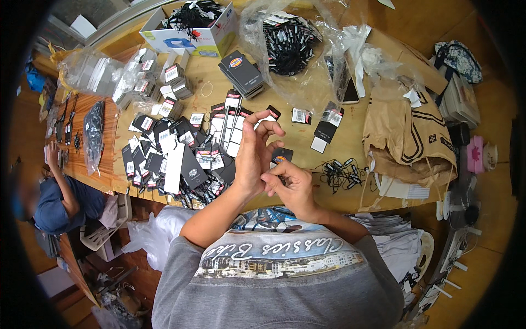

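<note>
Holding a small black hang tag [281, 156] between them, both hands work above the near edge of a wooden table [350, 137]. The left hand [253, 156] stands upright with its palm turned inward and its fingers [267, 127] loosely curled at the top, only half closed; whether it pinches the tag or a string cannot be told. The right hand [291, 186] lies lower and just beside it, touching the left wrist area, fingers bent in a pinch; what they grip is hidden. The tag shows between the two hands, its orange mark facing up. Left of the hands spreads a heap of black and white tags [175, 159]. Right of them lies a tangle of black strings [339, 172], and beyond it a crumpled brown paper bag [408, 137]. Farther back sit a stack of black tags [241, 71], a clear plastic bag of strings [287, 44] and a white cardboard box [192, 27]. A second person in blue [60, 197] sits at the far left.
</note>
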`<state>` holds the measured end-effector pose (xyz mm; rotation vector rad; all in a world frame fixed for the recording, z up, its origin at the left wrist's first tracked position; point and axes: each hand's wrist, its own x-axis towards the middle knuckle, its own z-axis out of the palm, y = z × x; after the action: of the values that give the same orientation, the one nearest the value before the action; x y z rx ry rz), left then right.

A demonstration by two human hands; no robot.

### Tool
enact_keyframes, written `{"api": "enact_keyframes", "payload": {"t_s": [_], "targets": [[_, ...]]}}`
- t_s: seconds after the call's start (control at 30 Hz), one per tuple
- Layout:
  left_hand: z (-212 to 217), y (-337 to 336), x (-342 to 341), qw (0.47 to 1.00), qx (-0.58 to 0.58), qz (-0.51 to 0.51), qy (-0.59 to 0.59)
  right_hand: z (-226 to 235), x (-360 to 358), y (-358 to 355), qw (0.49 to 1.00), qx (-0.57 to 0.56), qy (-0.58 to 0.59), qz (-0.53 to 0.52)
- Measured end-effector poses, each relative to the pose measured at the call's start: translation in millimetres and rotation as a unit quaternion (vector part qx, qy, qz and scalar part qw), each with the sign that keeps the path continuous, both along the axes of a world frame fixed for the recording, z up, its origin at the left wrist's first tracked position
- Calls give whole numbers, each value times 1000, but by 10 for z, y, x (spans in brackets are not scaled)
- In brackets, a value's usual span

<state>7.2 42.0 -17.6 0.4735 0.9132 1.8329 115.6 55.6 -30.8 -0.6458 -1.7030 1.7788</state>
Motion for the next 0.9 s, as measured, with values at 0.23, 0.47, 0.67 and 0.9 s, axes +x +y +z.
{"api": "enact_keyframes", "payload": {"t_s": [0.23,0.47,0.67,0.9], "targets": [[-42,-85,-38,995,14,11,-100,83,-29,21,997,46,-43,47],[-197,-464,-369,923,-33,-367,105,310,101,210,988,-139,46,55],[22,-890,-814,905,-80,-385,163,213,59,267,990,-82,45,104],[512,-1149,-1308,713,-213,76,664,115,-82,65,948,50,-84,304]]}}
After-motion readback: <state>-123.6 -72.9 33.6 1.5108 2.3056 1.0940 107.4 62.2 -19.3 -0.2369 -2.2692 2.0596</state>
